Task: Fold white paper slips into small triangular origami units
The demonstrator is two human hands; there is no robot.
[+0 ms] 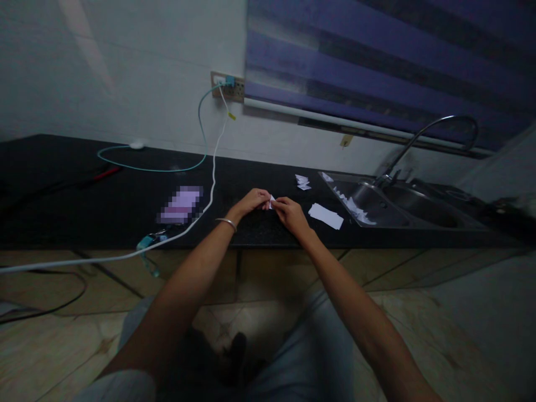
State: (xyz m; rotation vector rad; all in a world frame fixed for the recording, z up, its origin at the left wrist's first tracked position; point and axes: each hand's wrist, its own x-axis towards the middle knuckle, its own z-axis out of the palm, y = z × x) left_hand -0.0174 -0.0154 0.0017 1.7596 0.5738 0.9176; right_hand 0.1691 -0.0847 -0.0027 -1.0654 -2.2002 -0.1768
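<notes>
My left hand and my right hand meet over the black countertop, both pinching one small white piece of paper between their fingertips. A metal bangle sits on my left wrist. A flat white paper slip lies just right of my right hand. Several small folded white paper pieces rest farther back on the counter.
A steel sink with a curved tap stands at the right, with white scraps on its drainer. A white cable and a teal cable run from a wall socket across the counter. A key bunch hangs at the counter edge.
</notes>
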